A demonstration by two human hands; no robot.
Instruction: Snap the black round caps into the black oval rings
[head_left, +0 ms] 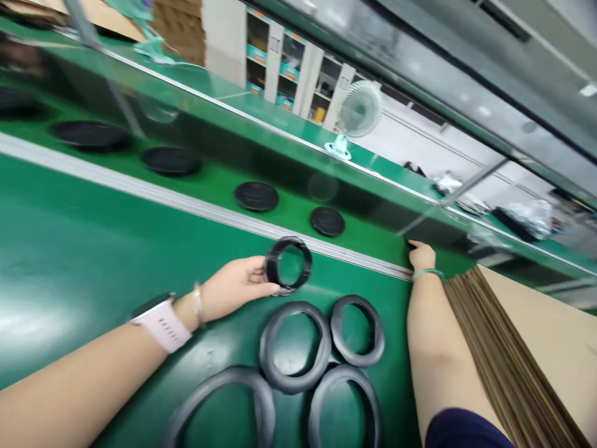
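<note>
My left hand (237, 283) grips a small black ring (305, 270) by its left side, thumb below and fingers behind, holding it up just in front of the belt's metal edge. On the green table below it lie several dark grey rubber-looking rings (268, 361) of different sizes, close together. At the right my right hand (422, 256) reaches over the green belt (373, 239). Its fingers are bent round a dark bit at their tips, mostly hidden, so what they hold is unclear. Nearest to it on the belt lies a flat round black disc (328, 221).
More black discs (256, 196) lie along the belt to the left, behind a metal rail (209, 214). A stack of cardboard sheets (494, 323) stands beside my right forearm. A shelf with a small fan (359, 112) runs behind the belt, and a metal structure hangs overhead.
</note>
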